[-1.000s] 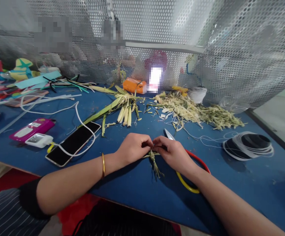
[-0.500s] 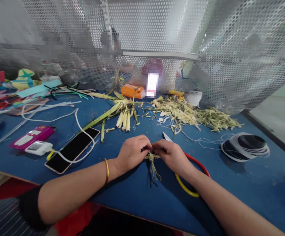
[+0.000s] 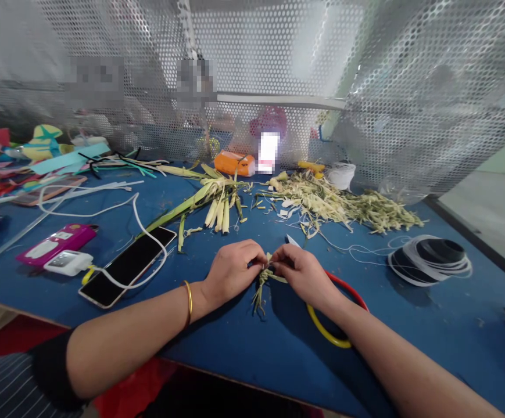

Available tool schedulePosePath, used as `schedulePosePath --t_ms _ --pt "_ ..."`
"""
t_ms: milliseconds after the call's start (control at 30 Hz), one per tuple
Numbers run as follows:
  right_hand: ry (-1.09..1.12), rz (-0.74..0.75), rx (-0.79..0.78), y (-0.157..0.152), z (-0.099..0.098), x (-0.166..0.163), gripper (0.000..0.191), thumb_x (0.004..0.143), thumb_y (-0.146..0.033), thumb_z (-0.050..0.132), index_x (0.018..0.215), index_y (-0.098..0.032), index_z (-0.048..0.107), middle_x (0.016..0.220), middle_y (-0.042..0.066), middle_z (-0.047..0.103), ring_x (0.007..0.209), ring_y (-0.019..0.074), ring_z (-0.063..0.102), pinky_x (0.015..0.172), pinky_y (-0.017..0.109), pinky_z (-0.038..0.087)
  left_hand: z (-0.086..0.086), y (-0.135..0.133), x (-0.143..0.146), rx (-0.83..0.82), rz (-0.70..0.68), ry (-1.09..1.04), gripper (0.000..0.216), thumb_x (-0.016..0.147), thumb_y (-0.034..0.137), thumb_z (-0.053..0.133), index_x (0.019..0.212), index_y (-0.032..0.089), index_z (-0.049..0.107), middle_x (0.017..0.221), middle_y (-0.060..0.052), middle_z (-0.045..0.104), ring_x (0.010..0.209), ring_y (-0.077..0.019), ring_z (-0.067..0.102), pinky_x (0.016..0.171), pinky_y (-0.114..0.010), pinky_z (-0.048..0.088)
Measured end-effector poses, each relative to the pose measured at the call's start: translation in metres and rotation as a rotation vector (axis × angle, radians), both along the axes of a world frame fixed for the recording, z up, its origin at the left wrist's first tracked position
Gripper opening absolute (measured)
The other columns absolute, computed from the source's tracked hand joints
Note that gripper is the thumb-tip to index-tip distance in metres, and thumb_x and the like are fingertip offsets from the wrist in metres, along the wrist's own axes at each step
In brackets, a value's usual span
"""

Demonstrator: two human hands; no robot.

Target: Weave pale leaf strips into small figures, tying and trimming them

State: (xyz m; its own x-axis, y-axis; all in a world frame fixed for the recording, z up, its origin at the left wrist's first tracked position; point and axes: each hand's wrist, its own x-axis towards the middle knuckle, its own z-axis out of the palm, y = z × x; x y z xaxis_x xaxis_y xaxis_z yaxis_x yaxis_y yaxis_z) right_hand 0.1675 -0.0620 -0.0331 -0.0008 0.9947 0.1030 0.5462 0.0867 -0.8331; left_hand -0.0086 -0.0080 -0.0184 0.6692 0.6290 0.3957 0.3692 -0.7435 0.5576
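A small knotted bundle of pale green leaf strips (image 3: 262,281) hangs between my hands, its frayed ends pointing down toward the table. My left hand (image 3: 236,270) pinches it from the left with thumb and forefinger. From the right, my right hand (image 3: 303,274) is closed on the bundle's upper part, with a strip running under its fingers. Something thin and pale, maybe thread, shows between the fingertips, too small to make out. Under my right hand lie scissors with a red and yellow handle (image 3: 331,339), the blade tip showing past my knuckles.
Left are a phone (image 3: 126,268), a white cable, and a magenta device (image 3: 58,244). Behind my hands lie cut leaf stalks (image 3: 217,203), a heap of shredded leaves (image 3: 330,203) and an orange packet (image 3: 233,164). A spool of white line (image 3: 429,261) stands right.
The knotted bundle has turned, so its loose ends now hang toward the lower left. My right hand has shifted slightly, and both hands stay pinched close together.
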Motion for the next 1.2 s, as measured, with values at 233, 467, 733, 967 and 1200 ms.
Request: schedulePosePath --t_ms 233,467,733,967,1200 --pt "-0.193 0.056 0.032 -0.003 0.012 0.006 0.016 0.078 -0.007 0.050 0.074 -0.022 0.057 0.078 0.001 0.062 0.071 0.0161 0.057 0.065 0.027 0.043 0.001 0.008 -0.001 -0.192 0.132 0.021 0.006 0.079 0.018 0.064 0.074 0.020 0.067 0.079 0.000 0.070 0.075 -0.0141 0.062 0.070 -0.025 0.042" --pt "-0.406 0.127 0.008 -0.009 0.026 0.014 0.022 0.077 -0.001 0.046 0.075 -0.021 0.055 0.081 0.001 0.058 0.068 0.0144 0.054 0.061 0.026 0.038 0.004 0.019 -0.004 -0.292 0.282 0.128 0.010 0.078 0.028 0.066 0.071 0.020 0.066 0.074 0.001 0.069 0.071 -0.0155 0.060 0.062 -0.026 0.038" --pt "0.187 0.224 0.025 -0.007 0.017 0.004 0.009 0.084 -0.017 0.055 0.076 -0.021 0.056 0.095 0.004 0.068 0.095 0.0183 0.061 0.080 0.031 0.046 0.005 0.013 -0.001 -0.274 0.252 0.150 0.008 0.077 0.022 0.063 0.070 0.020 0.066 0.072 0.001 0.068 0.068 -0.0147 0.058 0.060 -0.026 0.035" --pt "0.359 0.251 -0.078 -0.004 0.008 0.002 0.011 0.087 -0.028 0.055 0.079 -0.021 0.053 0.080 0.001 0.063 0.073 0.0143 0.059 0.071 0.031 0.048 0.006 0.017 0.000 -0.663 0.076 -0.121 0.011 0.074 0.025 0.067 0.072 0.015 0.065 0.073 -0.003 0.067 0.067 -0.0134 0.057 0.064 -0.026 0.041" --pt "0.340 0.233 -0.078 -0.004 0.011 0.004 0.013 0.087 -0.030 0.055 0.079 -0.021 0.052 0.079 0.001 0.062 0.073 0.0144 0.060 0.072 0.030 0.048 0.006 0.021 -0.001 -0.985 -0.154 -0.252 0.021 0.074 0.031 0.070 0.072 0.015 0.057 0.072 -0.003 0.066 0.055 -0.0071 0.045 0.053 -0.023 0.033"
